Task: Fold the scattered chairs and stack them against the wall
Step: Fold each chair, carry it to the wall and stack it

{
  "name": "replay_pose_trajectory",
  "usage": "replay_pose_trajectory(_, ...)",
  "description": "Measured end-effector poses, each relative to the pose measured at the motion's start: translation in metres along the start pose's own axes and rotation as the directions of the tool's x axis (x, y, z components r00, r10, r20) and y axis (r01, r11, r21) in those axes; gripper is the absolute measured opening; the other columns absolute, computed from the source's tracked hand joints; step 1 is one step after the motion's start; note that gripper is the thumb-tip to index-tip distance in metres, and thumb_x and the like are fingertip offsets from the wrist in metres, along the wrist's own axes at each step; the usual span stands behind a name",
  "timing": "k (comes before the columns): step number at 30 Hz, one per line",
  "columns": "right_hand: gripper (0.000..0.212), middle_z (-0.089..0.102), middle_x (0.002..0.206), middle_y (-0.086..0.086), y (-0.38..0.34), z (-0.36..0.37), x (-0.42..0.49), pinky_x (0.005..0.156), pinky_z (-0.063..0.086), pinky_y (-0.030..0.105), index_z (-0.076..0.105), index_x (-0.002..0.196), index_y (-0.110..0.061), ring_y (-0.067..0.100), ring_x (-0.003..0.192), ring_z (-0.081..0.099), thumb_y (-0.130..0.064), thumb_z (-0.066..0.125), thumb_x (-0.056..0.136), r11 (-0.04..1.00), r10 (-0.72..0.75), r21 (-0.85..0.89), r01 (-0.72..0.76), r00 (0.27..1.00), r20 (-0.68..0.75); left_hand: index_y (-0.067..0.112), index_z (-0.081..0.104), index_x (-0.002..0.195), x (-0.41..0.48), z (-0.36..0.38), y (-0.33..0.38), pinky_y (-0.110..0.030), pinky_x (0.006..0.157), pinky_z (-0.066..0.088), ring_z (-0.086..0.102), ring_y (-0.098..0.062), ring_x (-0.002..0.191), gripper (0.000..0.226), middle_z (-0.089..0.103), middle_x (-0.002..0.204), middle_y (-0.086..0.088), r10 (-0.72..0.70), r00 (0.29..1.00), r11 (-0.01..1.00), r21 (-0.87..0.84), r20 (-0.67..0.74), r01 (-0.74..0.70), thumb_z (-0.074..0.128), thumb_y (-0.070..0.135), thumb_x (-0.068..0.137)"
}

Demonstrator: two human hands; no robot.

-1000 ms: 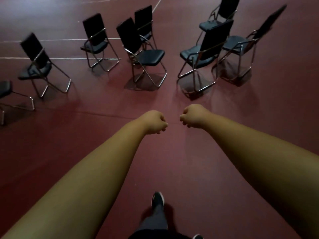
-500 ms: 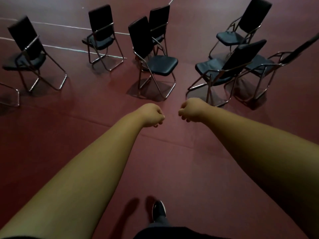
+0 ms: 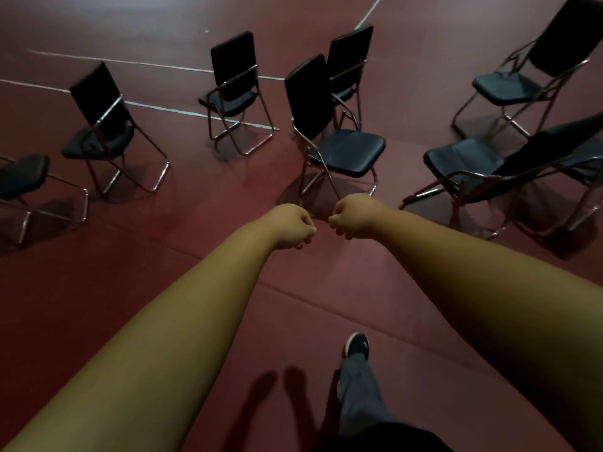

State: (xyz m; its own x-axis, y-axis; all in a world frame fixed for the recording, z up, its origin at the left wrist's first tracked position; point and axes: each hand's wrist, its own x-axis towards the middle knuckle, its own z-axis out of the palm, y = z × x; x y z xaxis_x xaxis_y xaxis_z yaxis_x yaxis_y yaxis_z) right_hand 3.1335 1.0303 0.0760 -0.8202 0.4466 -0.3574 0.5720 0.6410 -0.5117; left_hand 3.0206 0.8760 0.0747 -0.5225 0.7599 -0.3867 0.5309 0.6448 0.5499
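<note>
You have walked closer over the last second: the nearest chair (image 3: 339, 138) now stands just beyond your left hand (image 3: 293, 226) and right hand (image 3: 354, 215), both curled into empty fists, near each other but apart. Every chair in view, including the one at left (image 3: 104, 132) and the one at right (image 3: 483, 164), stands unfolded on the red floor (image 3: 163, 256); no wall shows, so folding has likely not begun
</note>
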Motion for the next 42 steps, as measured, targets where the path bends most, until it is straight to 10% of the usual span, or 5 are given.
replay_pose_trajectory(6,0.025,0.069,0.059,-0.002,0.007,-0.053,0.148,0.038,0.041,0.015,0.077,0.084,-0.007,0.003,0.035,0.056,-0.017,0.058,0.096,0.999,-0.031,-0.019,0.032,0.999,0.021,0.008,0.076,0.097,0.127,-0.058,0.002,-0.024,0.063,0.05,0.074,-0.018,0.074,0.018,0.079,0.089,-0.004,-0.087,0.996,0.996,-0.001,-0.037,0.087,0.061,0.017,0.1)
replay_pose_trajectory(15,0.022,0.078,0.095,0.01,0.013,-0.154,0.306,0.085,0.063,0.045,0.079,0.093,-0.01,0.031,0.09,0.074,-0.023,0.062,0.096,0.993,-0.081,-0.083,0.085,0.995,0.053,0.012,0.075,0.091,0.265,-0.133,0.029,-0.027,0.067,0.054,0.074,-0.017,0.075,0.017,0.08,0.093,-0.005,-0.148,0.987,0.989,-0.015,-0.056,0.148,0.061,0.018,0.099)
replay_pose_trajectory(24,0.024,0.077,0.086,0.009,0.01,-0.194,0.444,0.082,0.061,0.04,0.076,0.082,-0.012,0.028,0.084,0.074,-0.025,0.061,0.096,0.99,-0.08,-0.109,0.085,0.996,0.046,0.003,0.076,0.097,0.412,-0.187,0.009,-0.012,0.041,0.04,0.067,-0.016,0.064,0.019,0.075,0.079,-0.006,-0.163,0.986,0.983,-0.089,-0.02,0.161,0.06,0.013,0.1)
replay_pose_trajectory(33,0.024,0.08,0.092,0.005,0.003,-0.248,0.618,0.058,0.056,0.027,0.078,0.095,-0.008,0.021,0.08,0.077,-0.019,0.058,0.1,0.99,0.049,-0.135,-0.035,0.993,0.103,0.013,0.081,0.095,0.622,-0.258,-0.016,-0.033,0.088,0.058,0.073,-0.021,0.091,0.021,0.078,0.094,-0.003,-0.066,0.996,0.997,0.038,0.067,0.063,0.067,0.029,0.098)
replay_pose_trajectory(42,0.024,0.079,0.088,0.004,-0.014,-0.307,0.755,0.06,0.058,0.028,0.077,0.094,-0.011,0.017,0.072,0.076,-0.025,0.058,0.099,0.991,0.092,-0.104,-0.086,0.994,0.056,0.006,0.077,0.097,0.756,-0.354,-0.018,-0.022,0.053,0.045,0.068,-0.017,0.065,0.02,0.079,0.09,-0.007,-0.052,0.996,0.996,-0.071,0.075,0.058,0.063,0.02,0.1)
